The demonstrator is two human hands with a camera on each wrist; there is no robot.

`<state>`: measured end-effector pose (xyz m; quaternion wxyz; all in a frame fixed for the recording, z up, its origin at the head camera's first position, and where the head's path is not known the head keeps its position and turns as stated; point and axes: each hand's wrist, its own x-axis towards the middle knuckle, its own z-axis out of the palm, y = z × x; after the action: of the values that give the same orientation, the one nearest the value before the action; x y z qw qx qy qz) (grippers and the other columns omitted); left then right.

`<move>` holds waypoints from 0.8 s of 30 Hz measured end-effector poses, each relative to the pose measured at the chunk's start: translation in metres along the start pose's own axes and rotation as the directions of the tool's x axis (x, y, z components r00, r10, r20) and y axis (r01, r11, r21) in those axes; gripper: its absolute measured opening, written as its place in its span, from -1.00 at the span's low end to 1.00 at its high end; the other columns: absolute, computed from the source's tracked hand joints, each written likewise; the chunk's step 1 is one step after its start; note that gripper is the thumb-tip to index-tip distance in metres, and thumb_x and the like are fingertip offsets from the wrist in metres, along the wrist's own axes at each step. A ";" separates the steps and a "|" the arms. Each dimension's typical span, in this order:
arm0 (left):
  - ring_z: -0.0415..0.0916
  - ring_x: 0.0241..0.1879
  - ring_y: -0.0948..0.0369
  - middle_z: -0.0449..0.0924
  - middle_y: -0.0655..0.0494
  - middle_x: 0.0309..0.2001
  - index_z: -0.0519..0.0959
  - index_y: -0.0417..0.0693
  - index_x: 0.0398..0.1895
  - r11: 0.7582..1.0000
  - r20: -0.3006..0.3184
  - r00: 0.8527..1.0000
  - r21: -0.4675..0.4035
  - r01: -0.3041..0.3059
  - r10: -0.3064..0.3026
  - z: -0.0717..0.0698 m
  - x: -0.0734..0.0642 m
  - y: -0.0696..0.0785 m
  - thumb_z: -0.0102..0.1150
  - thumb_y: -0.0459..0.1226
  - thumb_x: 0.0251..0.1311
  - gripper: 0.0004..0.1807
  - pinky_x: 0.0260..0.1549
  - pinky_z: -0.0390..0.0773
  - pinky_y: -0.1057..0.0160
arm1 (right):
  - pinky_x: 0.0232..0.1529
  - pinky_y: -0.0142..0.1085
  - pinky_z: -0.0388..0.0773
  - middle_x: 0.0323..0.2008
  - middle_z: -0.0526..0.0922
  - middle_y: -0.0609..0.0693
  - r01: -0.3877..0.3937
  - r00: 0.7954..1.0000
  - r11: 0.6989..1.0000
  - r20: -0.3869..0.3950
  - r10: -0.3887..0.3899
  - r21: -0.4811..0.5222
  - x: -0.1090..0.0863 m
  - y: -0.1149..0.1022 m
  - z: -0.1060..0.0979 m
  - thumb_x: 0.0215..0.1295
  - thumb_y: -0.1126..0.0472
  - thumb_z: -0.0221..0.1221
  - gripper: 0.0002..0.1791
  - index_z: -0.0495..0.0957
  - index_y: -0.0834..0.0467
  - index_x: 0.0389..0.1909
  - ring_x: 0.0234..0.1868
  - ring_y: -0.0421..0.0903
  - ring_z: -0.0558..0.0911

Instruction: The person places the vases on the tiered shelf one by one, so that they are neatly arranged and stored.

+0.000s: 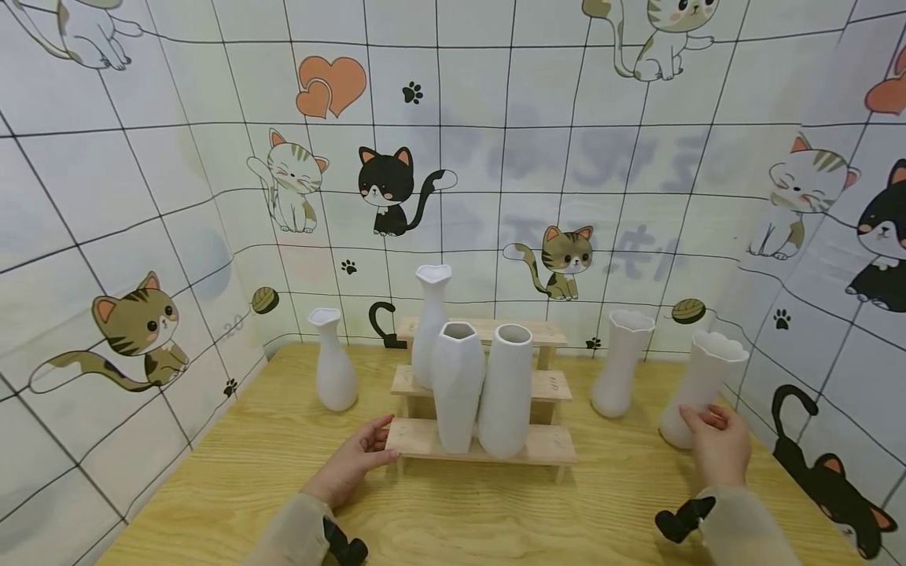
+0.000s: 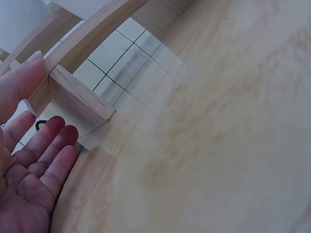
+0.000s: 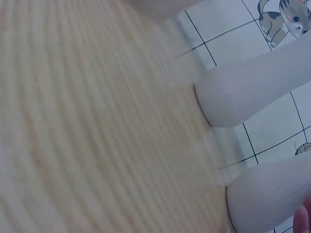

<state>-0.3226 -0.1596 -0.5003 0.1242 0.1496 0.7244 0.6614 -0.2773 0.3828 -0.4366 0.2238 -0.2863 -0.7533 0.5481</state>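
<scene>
My left hand (image 1: 357,456) holds the left end of a three-step wooden stand (image 1: 552,448), thumb at the edge of the lowest board; in the left wrist view the other fingers (image 2: 60,160) extend below the board. My right hand (image 1: 722,444) grips the lower part of a white vase with a scalloped rim (image 1: 708,362), which stands on the table at the far right. Its fingertips (image 3: 301,221) show at the corner of the right wrist view. On the stand are a faceted vase (image 1: 458,385), a plain cylindrical vase (image 1: 506,389) and a slim-necked vase (image 1: 432,330).
Left of the stand is a narrow-necked white vase (image 1: 336,369). Another white vase with a wavy rim (image 1: 619,365) stands between the stand and my right hand. The wood-grain table (image 1: 495,523) is backed by a cat-patterned wall covering (image 1: 474,157) on three sides.
</scene>
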 end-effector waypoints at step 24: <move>0.37 0.14 0.06 0.35 -0.16 0.21 0.02 -0.18 0.49 1.000 0.002 1.000 -0.013 -0.006 0.006 0.002 -0.002 0.003 0.24 -0.25 0.25 -0.17 0.11 0.38 0.13 | 0.32 0.15 0.09 0.43 0.10 0.28 -0.059 0.998 0.994 0.023 0.057 0.095 0.031 -0.010 0.007 0.15 -0.17 0.27 0.05 -0.03 0.25 0.48 0.38 0.27 0.16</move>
<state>-0.3196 -0.1587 -0.4976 0.1242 0.1517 0.7197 0.6661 -0.3066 0.3972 -0.4279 0.2138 -0.2914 -0.7200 0.5925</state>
